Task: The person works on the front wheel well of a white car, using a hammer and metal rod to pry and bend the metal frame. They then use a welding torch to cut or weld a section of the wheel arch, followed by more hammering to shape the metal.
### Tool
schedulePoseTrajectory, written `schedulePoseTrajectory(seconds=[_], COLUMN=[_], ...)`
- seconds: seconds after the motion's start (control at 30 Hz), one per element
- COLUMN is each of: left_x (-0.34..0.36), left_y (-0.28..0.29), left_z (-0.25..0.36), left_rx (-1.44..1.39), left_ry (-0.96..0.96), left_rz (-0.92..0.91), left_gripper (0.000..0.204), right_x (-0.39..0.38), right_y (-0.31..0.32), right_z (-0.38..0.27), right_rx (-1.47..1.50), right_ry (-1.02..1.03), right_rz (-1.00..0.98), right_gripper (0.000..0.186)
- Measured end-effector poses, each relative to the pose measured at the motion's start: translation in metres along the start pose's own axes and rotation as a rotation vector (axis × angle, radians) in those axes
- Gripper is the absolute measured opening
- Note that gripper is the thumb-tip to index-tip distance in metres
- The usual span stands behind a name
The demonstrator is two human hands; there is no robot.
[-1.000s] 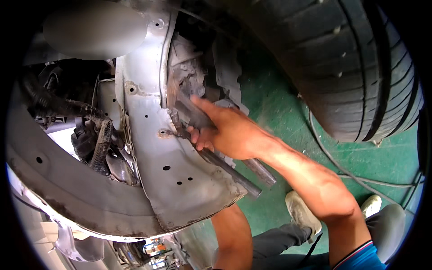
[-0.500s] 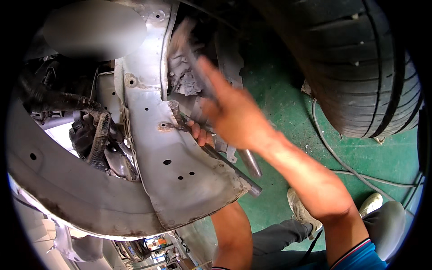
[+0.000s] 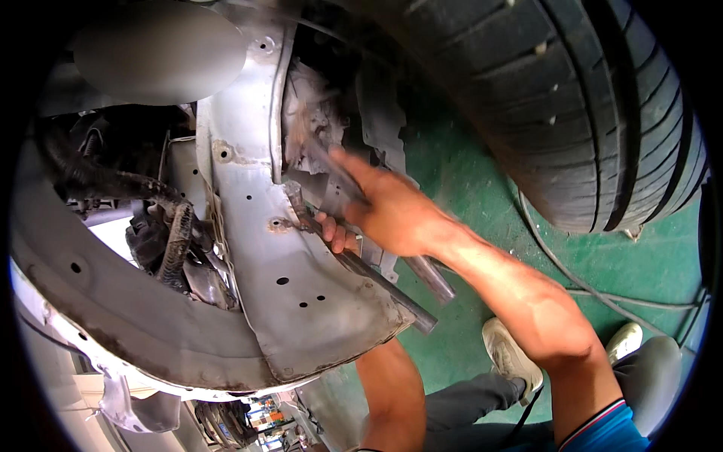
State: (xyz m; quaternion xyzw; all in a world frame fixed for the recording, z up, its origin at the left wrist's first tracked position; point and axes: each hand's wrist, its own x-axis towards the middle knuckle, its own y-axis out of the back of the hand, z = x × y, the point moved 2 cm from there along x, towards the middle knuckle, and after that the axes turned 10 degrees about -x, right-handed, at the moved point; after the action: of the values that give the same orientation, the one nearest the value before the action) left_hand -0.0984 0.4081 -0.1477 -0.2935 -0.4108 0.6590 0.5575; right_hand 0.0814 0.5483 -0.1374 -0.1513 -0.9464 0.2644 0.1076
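Observation:
My right hand [image 3: 403,215] is closed round the handle of a hammer [image 3: 434,280]. Its bare metal handle end sticks out below my fist, while the head end is smeared by motion beside the panel's edge. My left hand [image 3: 337,233] reaches up behind a grey metal car body panel [image 3: 301,260]. Only its fingers show past the panel's right edge, wrapped round a dark metal bar [image 3: 392,291]. The bar slants down to the right along that edge, its upper end hidden by hand and panel. Rust marks a bolt hole [image 3: 276,224] close to the fingers.
A large tyre [image 3: 572,113] hangs at the upper right. Dirty hoses [image 3: 175,233] and dark parts sit inside the curved panel at left. A grey cable [image 3: 547,245] lies on the green floor [image 3: 482,275]. My shoe [image 3: 508,350] stands below.
My right hand and the hammer have come down, toward the panel's edge and my left hand. The left hand keeps its grip on the bar. The whole view has shifted slightly.

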Motion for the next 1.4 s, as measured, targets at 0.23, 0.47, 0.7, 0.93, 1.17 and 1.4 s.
schedulePoseTrajectory(seconds=[0.23, 0.47, 0.7, 0.93, 1.17, 1.4], left_x=[0.009, 0.009, 0.0, 0.009, 0.006, -0.005], left_y=[-0.006, 0.005, 0.003, -0.011, -0.008, 0.006], left_z=[-0.001, -0.008, 0.0, -0.002, -0.016, -0.008], left_rx=[0.007, -0.032, -0.078, 0.008, 0.117, 0.059], left_ry=[0.01, 0.03, 0.104, 0.009, -0.096, -0.072], left_rz=[-0.013, -0.007, -0.081, 0.029, 0.275, 0.151], left_gripper=[0.046, 0.047, 0.047, 0.046, 0.043, 0.047], right_x=[0.002, -0.009, -0.003, -0.002, -0.026, -0.018], right_y=[0.002, 0.015, 0.007, -0.003, 0.027, 0.011], right_z=[-0.009, -0.03, -0.025, -0.009, -0.04, -0.007], right_rx=[-0.1, 0.068, 0.018, -0.217, 0.021, 0.078], right_ry=[0.113, 0.124, 0.049, 0.147, 0.073, 0.157], right_rz=[0.003, 0.2, 0.021, 0.077, 0.266, 0.189], right_gripper=[0.07, 0.067, 0.071, 0.067, 0.065, 0.066])
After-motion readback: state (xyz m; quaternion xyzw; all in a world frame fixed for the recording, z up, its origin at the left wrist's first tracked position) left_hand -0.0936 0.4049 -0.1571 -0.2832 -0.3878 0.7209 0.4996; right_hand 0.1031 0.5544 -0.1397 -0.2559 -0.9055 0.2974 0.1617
